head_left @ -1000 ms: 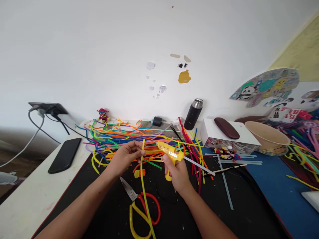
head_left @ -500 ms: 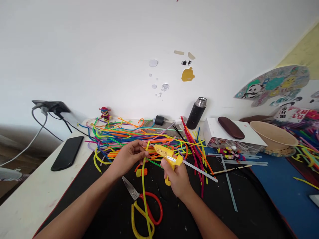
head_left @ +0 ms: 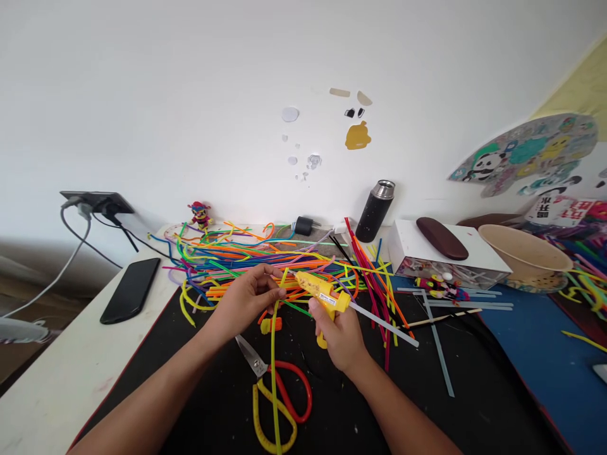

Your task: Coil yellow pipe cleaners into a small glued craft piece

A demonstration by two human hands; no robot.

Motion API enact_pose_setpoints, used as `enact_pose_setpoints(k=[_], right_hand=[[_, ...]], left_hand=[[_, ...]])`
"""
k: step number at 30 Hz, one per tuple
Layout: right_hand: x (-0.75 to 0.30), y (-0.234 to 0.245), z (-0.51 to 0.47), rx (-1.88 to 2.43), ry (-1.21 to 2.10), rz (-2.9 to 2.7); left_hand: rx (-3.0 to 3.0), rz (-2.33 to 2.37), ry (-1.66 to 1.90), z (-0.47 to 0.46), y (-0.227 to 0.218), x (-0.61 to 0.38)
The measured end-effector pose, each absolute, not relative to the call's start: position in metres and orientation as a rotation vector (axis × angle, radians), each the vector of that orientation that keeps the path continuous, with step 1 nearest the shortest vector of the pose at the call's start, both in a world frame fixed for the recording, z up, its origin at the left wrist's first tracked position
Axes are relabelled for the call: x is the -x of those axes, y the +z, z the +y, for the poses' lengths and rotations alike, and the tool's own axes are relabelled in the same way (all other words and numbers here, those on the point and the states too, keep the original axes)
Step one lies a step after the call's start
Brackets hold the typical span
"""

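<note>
My left hand [head_left: 256, 294] pinches a yellow pipe cleaner [head_left: 274, 360] near its upper end; the rest of it hangs down across the scissors [head_left: 258, 366]. In my right hand [head_left: 344, 335] is a yellow hot glue gun [head_left: 315, 287], its nozzle pointing left, close to the top of the pipe cleaner. Whether the nozzle touches it I cannot tell. A pale glue stick [head_left: 384, 322] sticks out of the gun's back end. Below my left fingers lies a small yellow and orange piece [head_left: 271, 325] on the black mat [head_left: 199, 385].
Many coloured pipe cleaners [head_left: 227, 265] lie heaped along the wall. A phone [head_left: 130, 291] is at the left, near a small figure [head_left: 200, 215]. To the right stand a black flask [head_left: 375, 212], a white box [head_left: 455, 249] and a beige bowl [head_left: 526, 253]. Loose glue sticks [head_left: 441, 354] lie below them.
The glue gun and my right hand have shifted slightly right, its nozzle a little farther from the pipe cleaner. My left hand keeps its pinch. The whole view has moved slightly.
</note>
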State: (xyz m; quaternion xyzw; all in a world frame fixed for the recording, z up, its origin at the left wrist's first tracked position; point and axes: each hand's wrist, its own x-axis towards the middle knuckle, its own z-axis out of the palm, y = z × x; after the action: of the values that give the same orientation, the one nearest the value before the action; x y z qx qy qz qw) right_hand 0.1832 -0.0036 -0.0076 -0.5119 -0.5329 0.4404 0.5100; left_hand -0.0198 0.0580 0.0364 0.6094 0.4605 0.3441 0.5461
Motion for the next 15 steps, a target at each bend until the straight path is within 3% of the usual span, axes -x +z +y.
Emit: enact_pose_setpoints(k=[15], right_hand=[[-0.1852, -0.0066, -0.0055, 1.323, 0.989, -1.341]], left_hand=[[-1.480, 1.102, 0.822, 0.0552, 0.0387, 0.0183]])
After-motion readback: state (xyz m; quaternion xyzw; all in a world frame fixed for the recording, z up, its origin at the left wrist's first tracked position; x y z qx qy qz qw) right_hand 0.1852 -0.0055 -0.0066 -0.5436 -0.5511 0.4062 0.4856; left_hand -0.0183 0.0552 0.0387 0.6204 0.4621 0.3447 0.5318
